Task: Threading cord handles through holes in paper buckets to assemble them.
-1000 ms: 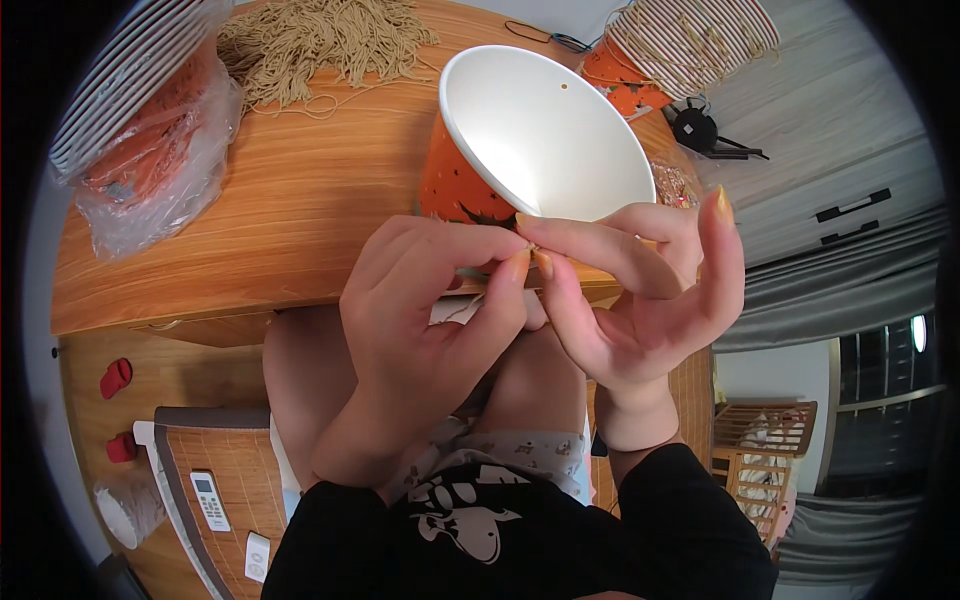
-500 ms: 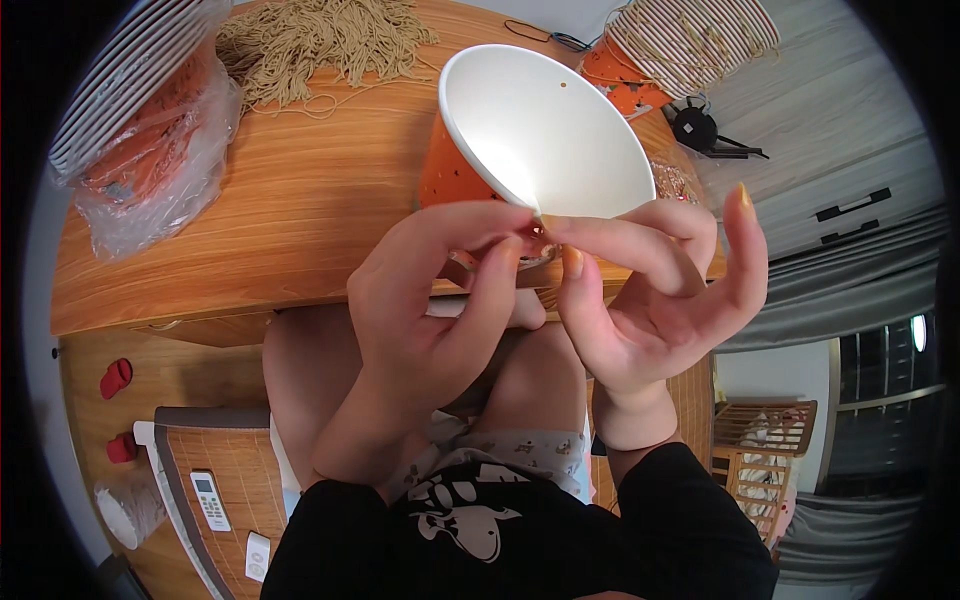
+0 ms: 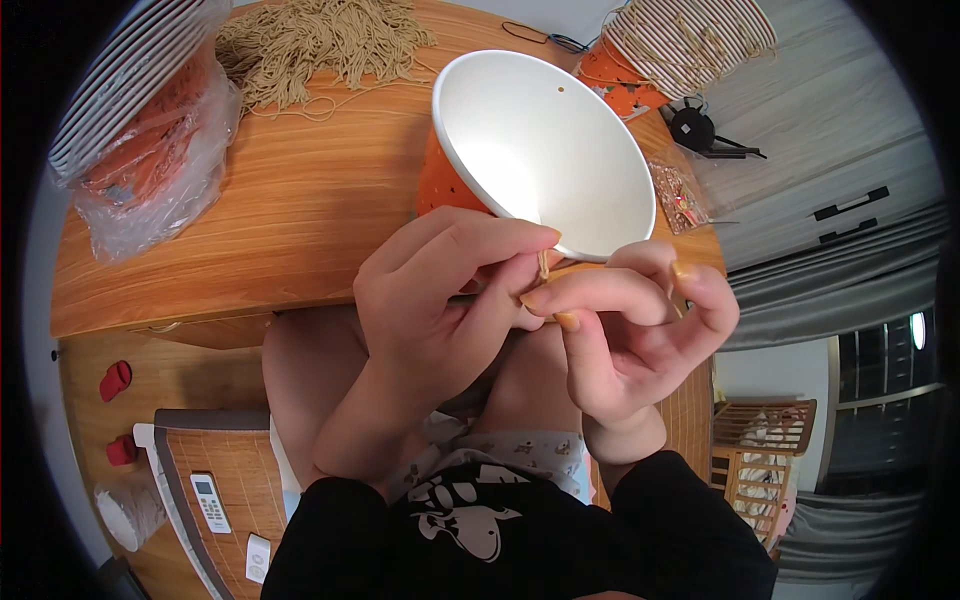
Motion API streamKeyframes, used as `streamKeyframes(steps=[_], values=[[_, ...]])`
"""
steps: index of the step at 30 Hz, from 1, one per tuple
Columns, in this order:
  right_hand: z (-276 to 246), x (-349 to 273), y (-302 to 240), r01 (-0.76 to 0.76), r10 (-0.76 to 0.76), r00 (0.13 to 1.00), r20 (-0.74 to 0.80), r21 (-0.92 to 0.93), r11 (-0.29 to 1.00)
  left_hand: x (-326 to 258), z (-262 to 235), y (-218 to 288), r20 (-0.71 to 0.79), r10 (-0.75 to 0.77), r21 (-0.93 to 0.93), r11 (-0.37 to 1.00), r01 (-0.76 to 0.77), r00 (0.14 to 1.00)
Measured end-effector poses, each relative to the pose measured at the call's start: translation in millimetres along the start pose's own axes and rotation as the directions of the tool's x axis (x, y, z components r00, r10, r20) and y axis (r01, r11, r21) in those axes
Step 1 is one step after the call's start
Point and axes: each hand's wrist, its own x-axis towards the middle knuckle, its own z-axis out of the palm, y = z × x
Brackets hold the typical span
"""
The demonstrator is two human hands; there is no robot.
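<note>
A large paper bucket, white inside and orange outside, leans toward me at the desk's front edge. At its near rim, my left hand is closed, thumb and index finger pinching a short tan cord close against the bucket. Just below, the thumb and index finger of my right hand close on the cord's lower end, the other fingers curled loosely apart. One small hole shows in the bucket's far wall. Fingers hide the spot where the cord meets the bucket.
A heap of tan cords lies at the desk's back left. Plastic-wrapped stacked buckets stand far left; another stack with cords stands back right. A small clear bag and a black round object lie at right.
My right hand has moved down and slightly left, away from the rim, and a short length of cord now shows between the hands. The bucket's near rim has tipped slightly lower.
</note>
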Motion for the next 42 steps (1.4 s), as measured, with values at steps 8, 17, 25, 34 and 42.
streamKeyframes(steps=[8,17,25,34,42], values=[[-5,-7,-16,-0.281,0.277,0.958,0.075,0.047,0.959,0,2,9,-0.014,-0.052,-0.005,0.999,0.052,0.999],[14,-24,-17,-0.201,0.255,0.939,-0.232,0.231,0.952,1,0,7,0.007,-0.007,0.128,0.992,0.006,1.000],[24,-33,-24,-0.359,0.399,0.911,-0.104,0.272,0.893,-4,9,4,-0.084,0.092,0.147,0.986,-0.079,0.992],[10,-36,-36,-0.412,0.464,0.886,-0.023,0.423,0.807,-8,12,-13,-0.066,0.486,0.236,0.856,-0.459,0.872],[7,-36,-48,-0.438,0.480,0.877,0.022,0.445,0.781,-10,8,-13,0.001,0.498,0.325,0.820,-0.471,0.867]])
